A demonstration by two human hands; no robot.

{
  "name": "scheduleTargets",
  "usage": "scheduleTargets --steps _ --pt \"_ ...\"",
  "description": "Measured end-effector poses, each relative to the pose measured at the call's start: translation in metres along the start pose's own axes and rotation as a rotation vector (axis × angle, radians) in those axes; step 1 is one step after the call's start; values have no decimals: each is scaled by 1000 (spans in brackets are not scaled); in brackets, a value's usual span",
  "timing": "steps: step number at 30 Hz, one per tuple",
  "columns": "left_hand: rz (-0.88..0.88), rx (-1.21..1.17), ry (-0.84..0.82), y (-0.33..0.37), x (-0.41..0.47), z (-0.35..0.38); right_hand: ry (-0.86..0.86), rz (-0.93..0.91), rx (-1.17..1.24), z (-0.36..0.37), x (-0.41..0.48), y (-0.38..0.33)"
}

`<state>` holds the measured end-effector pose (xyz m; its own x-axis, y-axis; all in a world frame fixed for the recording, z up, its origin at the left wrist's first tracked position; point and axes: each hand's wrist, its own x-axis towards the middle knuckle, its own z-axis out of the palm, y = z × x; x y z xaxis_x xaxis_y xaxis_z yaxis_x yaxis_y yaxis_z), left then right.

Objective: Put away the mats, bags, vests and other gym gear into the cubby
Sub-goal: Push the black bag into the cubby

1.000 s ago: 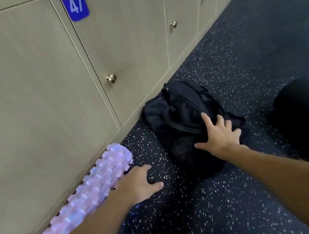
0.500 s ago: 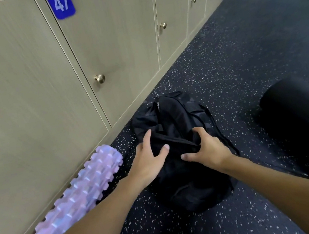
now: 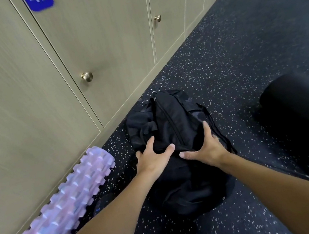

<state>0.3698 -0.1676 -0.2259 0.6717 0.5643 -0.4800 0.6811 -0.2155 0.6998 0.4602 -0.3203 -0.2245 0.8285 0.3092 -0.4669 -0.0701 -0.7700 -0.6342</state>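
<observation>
A black gym bag (image 3: 171, 116) lies slumped on the dark speckled floor, close to the base of the lockers. Both my hands are on its near end. My left hand (image 3: 152, 160) grips the bag's left side, thumb and forefinger spread round a bulge of fabric. My right hand (image 3: 208, 146) clasps the right side, thumb pointing left and the other fingers curled over the edge by a strap. A pink ridged foam roller (image 3: 62, 202) lies along the locker base to the left. A black rolled mat (image 3: 301, 114) lies on the floor to the right.
A row of shut beige locker doors runs along the left, each with a brass knob (image 3: 86, 77). A blue number plate (image 3: 39, 1) reading 47 sits at the top of one door. Dark speckled floor (image 3: 239, 42) stretches away to the right.
My left hand moved from the floor beside the roller onto the bag. My right hand shifted from lying flat on the bag to clasping its side. The view came closer.
</observation>
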Motion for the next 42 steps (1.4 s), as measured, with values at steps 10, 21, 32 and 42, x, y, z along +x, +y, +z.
scheduleTargets --steps 10,21,32,42 --pt "102 -3 107 1 -13 2 116 -125 260 10 -21 5" --pt "303 26 206 28 -75 -70 150 -352 370 6 -92 -60" --pt "715 419 558 116 -201 -282 220 -785 391 -55 -213 -198" --pt "436 735 637 109 -259 -461 222 -957 423 -100 -308 -290"
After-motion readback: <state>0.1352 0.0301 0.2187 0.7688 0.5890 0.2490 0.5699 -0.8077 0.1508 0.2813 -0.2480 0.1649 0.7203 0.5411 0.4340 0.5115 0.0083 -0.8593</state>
